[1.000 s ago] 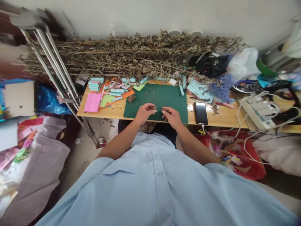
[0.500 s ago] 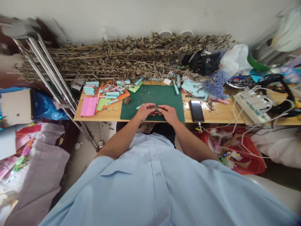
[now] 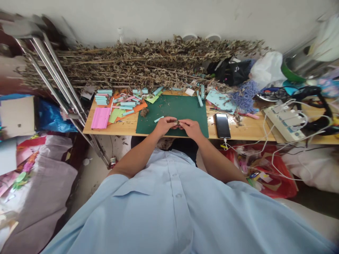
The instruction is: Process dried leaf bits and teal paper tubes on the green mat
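Observation:
Over the front of a green cutting mat (image 3: 172, 106), my left hand (image 3: 164, 126) and my right hand (image 3: 191, 127) meet fingertip to fingertip. Both are closed on a small clump of dried leaves (image 3: 177, 122), partly hidden by the fingers. Beside my left hand lies a light blue paper roll (image 3: 159, 119). A crumbled heap of dried leaf (image 3: 144, 112) rests at the mat's left edge, with small bits scattered on the mat.
Long dried plant stalks (image 3: 127, 65) fill the back of the table. Blue and pink paper rolls (image 3: 128, 104) and pink paper (image 3: 100, 118) lie left. To the right are a phone (image 3: 222, 125) on a cable, purple yarn (image 3: 244, 97) and a power strip (image 3: 284, 121). A metal crutch (image 3: 58, 84) leans at left.
The fingers have shifted slightly around the leaf clump, my right fingers stretching more over it. The view has moved a little; the things on the table stay where they were.

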Motion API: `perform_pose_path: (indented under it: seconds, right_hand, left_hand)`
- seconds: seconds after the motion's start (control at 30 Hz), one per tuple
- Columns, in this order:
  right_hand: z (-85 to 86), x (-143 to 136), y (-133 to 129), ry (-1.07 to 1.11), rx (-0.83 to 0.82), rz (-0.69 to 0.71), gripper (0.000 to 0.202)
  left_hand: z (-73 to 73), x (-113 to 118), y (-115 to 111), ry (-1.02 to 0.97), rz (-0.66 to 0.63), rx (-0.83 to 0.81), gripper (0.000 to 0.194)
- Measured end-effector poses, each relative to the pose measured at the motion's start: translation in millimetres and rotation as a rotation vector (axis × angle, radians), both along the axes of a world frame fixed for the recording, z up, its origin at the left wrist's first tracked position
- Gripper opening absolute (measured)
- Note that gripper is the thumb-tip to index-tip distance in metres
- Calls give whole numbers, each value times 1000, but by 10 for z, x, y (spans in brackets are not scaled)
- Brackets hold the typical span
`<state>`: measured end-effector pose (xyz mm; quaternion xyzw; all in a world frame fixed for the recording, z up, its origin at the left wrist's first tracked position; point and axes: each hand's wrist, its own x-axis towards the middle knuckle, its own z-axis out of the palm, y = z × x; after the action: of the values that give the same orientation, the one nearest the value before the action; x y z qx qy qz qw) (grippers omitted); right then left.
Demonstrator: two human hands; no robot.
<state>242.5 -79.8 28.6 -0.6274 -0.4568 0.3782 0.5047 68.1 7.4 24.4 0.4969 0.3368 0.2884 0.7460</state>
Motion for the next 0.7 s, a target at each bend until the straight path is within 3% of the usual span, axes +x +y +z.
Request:
perform_pose_path:
  seconds: [0.17, 0.43, 0.7]
  right_hand:
    - [64, 78, 36, -19, -105, 69, 31]
    - [32, 65, 122, -160, -177, 44, 15]
    - [69, -19, 128, -448, -85, 19, 14]
  left_hand:
    - [5, 7, -17, -3, 1, 16, 40]
    - [59, 14, -54, 102, 10, 86, 36]
    - [46, 48, -102, 172, 79, 122, 22]
